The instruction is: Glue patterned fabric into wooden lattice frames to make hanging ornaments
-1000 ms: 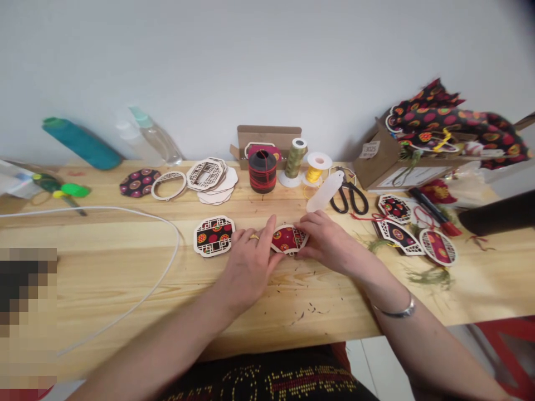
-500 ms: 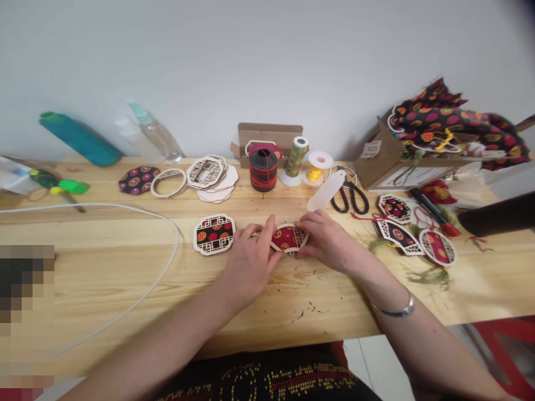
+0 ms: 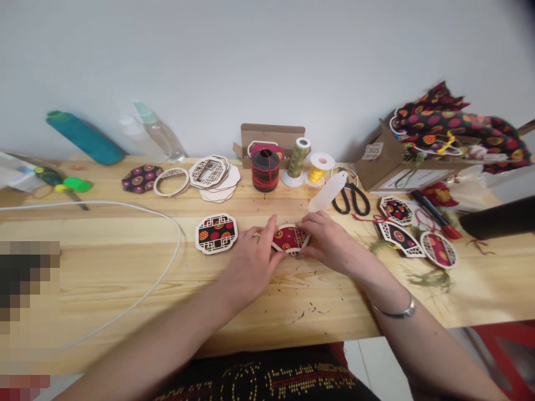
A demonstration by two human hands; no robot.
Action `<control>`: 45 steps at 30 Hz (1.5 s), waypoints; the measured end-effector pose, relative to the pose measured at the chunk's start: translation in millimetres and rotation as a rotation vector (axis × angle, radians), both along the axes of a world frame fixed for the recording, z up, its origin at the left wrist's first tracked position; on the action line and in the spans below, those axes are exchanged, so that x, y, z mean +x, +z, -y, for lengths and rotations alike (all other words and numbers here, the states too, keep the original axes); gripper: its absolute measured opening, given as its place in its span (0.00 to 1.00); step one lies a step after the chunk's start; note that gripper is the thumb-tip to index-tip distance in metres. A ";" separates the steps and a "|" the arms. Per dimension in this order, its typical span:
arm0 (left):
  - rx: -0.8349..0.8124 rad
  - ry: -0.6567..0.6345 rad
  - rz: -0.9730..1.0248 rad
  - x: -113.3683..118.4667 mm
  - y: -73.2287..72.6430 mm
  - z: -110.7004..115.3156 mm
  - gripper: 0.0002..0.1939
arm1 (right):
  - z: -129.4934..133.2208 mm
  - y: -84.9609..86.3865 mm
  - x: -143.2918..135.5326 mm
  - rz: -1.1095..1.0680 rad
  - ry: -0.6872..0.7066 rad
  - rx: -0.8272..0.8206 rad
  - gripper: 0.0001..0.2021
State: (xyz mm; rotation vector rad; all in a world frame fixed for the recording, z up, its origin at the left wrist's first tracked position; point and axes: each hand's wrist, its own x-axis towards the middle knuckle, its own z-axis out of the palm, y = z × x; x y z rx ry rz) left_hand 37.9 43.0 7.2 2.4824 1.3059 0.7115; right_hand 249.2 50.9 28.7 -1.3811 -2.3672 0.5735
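Observation:
A fan-shaped ornament (image 3: 289, 238) with a pale wooden lattice frame and red patterned fabric lies between my hands at the middle of the table. My left hand (image 3: 256, 262) grips its left end with thumb and fingers. At the right end, my right hand (image 3: 328, 239) pinches the frame, thumb below and fingers above. Small loops stick out at the ornament's upper and lower edges. Just left of my left hand lies a lattice-framed ornament (image 3: 216, 234) with black floral fabric. My fingers partly hide both ends of the fan-shaped piece.
Behind stand a red-black thread spool (image 3: 265, 171), a green spool (image 3: 300, 159) and a yellow spool (image 3: 320, 167). Black-handled scissors (image 3: 355, 199) lie beside them. Stacked wooden frames (image 3: 211, 172) sit back left. Finished ornaments (image 3: 438, 249) and a fabric-filled box (image 3: 376, 159) are right. A white cable (image 3: 178, 239) curves left.
Both hands keep their hold on the fan-shaped ornament almost unmoved. The whole view has shifted slightly, with the table items appearing a little further right.

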 end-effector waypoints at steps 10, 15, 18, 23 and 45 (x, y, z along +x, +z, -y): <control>-0.010 0.009 -0.036 0.6 -4.3 -0.8 0.38 | 0.7 1.1 -0.8 0.007 -0.004 -0.006 0.18; -0.010 0.009 -0.010 1.6 -6.6 -0.6 0.37 | 1.5 3.9 -1.3 0.028 -0.003 -0.024 0.18; -0.005 0.021 -0.006 2.0 -7.8 -0.3 0.37 | 2.3 5.0 -1.5 0.019 -0.003 -0.021 0.18; -0.019 0.009 -0.017 2.6 -7.1 -0.8 0.38 | 3.7 6.7 -1.8 -0.001 0.003 -0.013 0.17; 0.166 -0.046 0.043 1.6 -1.4 0.0 0.39 | 7.7 19.9 -8.1 0.116 0.033 0.275 0.19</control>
